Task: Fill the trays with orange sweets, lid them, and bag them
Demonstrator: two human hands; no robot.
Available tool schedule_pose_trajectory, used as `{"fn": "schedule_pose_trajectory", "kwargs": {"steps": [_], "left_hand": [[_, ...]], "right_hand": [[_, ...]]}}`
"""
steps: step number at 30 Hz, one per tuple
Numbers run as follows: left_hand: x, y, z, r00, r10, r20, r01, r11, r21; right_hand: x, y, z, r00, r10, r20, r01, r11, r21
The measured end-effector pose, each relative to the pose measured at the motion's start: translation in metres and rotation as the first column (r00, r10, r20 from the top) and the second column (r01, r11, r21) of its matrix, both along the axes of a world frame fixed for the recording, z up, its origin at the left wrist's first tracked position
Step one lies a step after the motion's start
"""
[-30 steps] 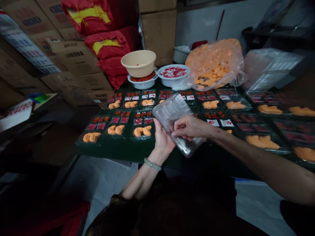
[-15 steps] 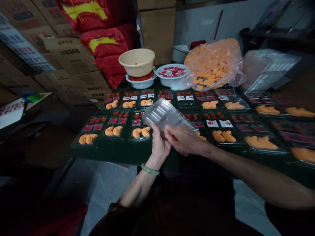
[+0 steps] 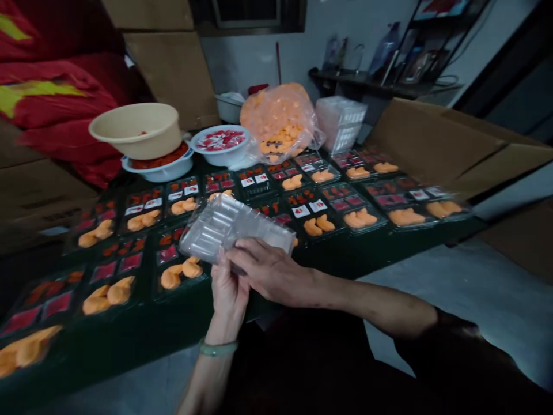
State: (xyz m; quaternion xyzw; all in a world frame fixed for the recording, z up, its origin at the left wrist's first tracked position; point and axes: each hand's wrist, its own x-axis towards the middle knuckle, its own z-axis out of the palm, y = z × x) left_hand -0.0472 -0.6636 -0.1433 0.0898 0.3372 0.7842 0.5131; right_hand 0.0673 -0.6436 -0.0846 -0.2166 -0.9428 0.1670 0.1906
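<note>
Both my hands hold a clear plastic lid stack [image 3: 228,227] just above the near edge of a dark table [image 3: 173,328]. My left hand [image 3: 228,291], with a green bangle on the wrist, grips it from below. My right hand [image 3: 270,271] pinches its near edge from the right, fingers closed on the plastic. Below and beyond the plastic lie rows of black trays [image 3: 181,271] filled with orange pieces, red bits and small red packets.
At the back stand a beige bowl [image 3: 136,129] on a white bowl of red bits, a white bowl of red packets [image 3: 220,144], a plastic bag of orange pieces [image 3: 279,124] and a stack of clear lids [image 3: 341,121]. Cardboard boxes [image 3: 432,144] stand right; red sacks left.
My head has turned right, so the table now runs off to the left and the cardboard box appears. Both hands keep hold of the clear plastic, now lower and flatter.
</note>
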Motion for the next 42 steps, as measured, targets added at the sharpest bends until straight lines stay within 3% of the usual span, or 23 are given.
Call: {"fn": "schedule_pose_trajectory", "kwargs": {"steps": [2,4,7,9,11,12,14,18,25,30,32,36,38,40,42], "left_hand": [[0.005,0.004,0.007,1.000,0.026,-0.014,-0.026,1.000,0.002],[0.007,0.006,0.017,0.998,0.033,-0.052,-0.033,0.999,0.000],[-0.002,0.007,0.027,0.990,0.085,-0.113,-0.088,0.996,-0.025],[-0.013,0.006,0.029,0.983,0.125,-0.135,-0.133,0.990,-0.054],[-0.023,0.003,0.029,0.978,0.146,-0.151,-0.160,0.984,-0.083],[-0.027,0.001,0.029,0.976,0.152,-0.158,-0.168,0.981,-0.095],[-0.033,-0.003,0.029,0.972,0.164,-0.166,-0.185,0.976,-0.117],[-0.036,-0.007,0.031,0.967,0.199,-0.161,-0.224,0.963,-0.153],[-0.040,-0.005,0.026,0.969,0.210,-0.131,-0.231,0.958,-0.170],[-0.040,-0.005,0.029,0.974,0.201,-0.100,-0.220,0.948,-0.229],[-0.040,-0.005,0.030,0.973,0.209,-0.094,-0.226,0.945,-0.236],[-0.042,-0.006,0.032,0.979,0.192,-0.074,-0.204,0.952,-0.229],[-0.041,-0.005,0.030,0.974,0.218,-0.054,-0.225,0.951,-0.211],[-0.038,-0.003,0.025,0.974,0.226,-0.021,-0.226,0.956,-0.190],[-0.033,-0.002,0.019,0.991,0.131,0.026,-0.125,0.977,-0.171]], "right_hand": [[0.019,0.008,0.013,0.997,-0.053,-0.053,0.053,0.999,-0.004],[0.046,0.021,0.030,0.955,-0.220,-0.200,0.219,0.975,-0.029],[0.096,0.055,0.042,0.753,-0.534,-0.384,0.472,0.845,-0.251],[0.126,0.084,0.032,0.677,-0.656,-0.335,0.480,0.738,-0.475],[0.147,0.109,0.008,0.609,-0.760,-0.226,0.479,0.580,-0.659],[0.153,0.119,-0.007,0.581,-0.798,-0.160,0.496,0.504,-0.707],[0.157,0.133,-0.034,0.576,-0.817,-0.004,0.596,0.423,-0.683],[0.151,0.147,-0.064,0.555,-0.817,0.155,0.784,0.452,-0.425],[0.135,0.163,-0.076,0.451,-0.873,0.184,0.891,0.429,-0.149],[0.126,0.160,-0.081,0.364,-0.905,0.222,0.901,0.403,0.164],[0.123,0.157,-0.082,0.452,-0.878,0.160,0.856,0.477,0.200],[0.110,0.154,-0.086,0.687,-0.701,0.190,0.665,0.712,0.225],[0.102,0.154,-0.090,0.700,-0.655,0.282,0.619,0.755,0.217],[0.097,0.155,-0.094,0.686,-0.648,0.331,0.613,0.759,0.217],[0.095,0.157,-0.096,0.677,-0.655,0.336,0.616,0.754,0.229]]}}
